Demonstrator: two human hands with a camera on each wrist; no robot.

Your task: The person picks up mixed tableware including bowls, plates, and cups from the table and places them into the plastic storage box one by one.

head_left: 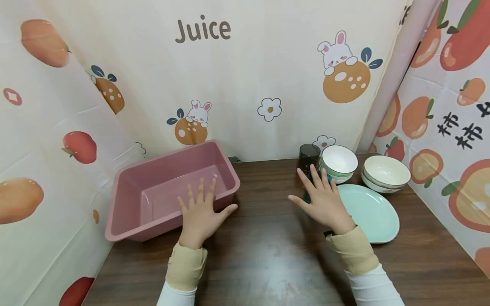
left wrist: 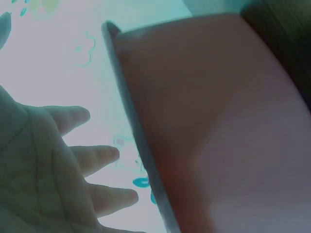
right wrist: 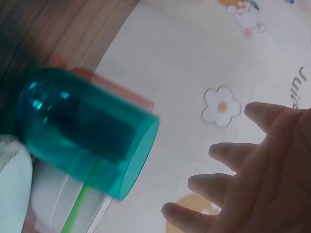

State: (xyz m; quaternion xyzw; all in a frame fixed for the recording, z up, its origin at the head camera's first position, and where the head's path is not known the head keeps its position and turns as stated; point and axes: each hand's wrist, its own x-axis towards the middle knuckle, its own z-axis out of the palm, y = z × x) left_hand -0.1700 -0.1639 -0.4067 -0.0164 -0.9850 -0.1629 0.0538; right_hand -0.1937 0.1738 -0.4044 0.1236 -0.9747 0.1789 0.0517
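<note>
With fingers spread, my left hand (head_left: 200, 216) hovers at the near right side of a pink plastic basin (head_left: 130, 178); the left wrist view shows the palm (left wrist: 34, 165) apart from the basin wall (left wrist: 233, 121). My right hand (head_left: 325, 202), fingers also spread and holding nothing, is over the table in front of the cups. It partly hides a teal see-through cup (right wrist: 87, 131) in the head view. Behind that stands a dark see-through cup (head_left: 309, 154). Just right of the hand lies a pale green oval plate (head_left: 377, 212).
Stacked white bowls (head_left: 339, 159) with a green band stand at the back, and cream bowls (head_left: 386, 170) sit to their right. The brown wooden table (head_left: 264, 255) meets a printed cloth wall (head_left: 245, 76) behind, with more printed cloth at both sides.
</note>
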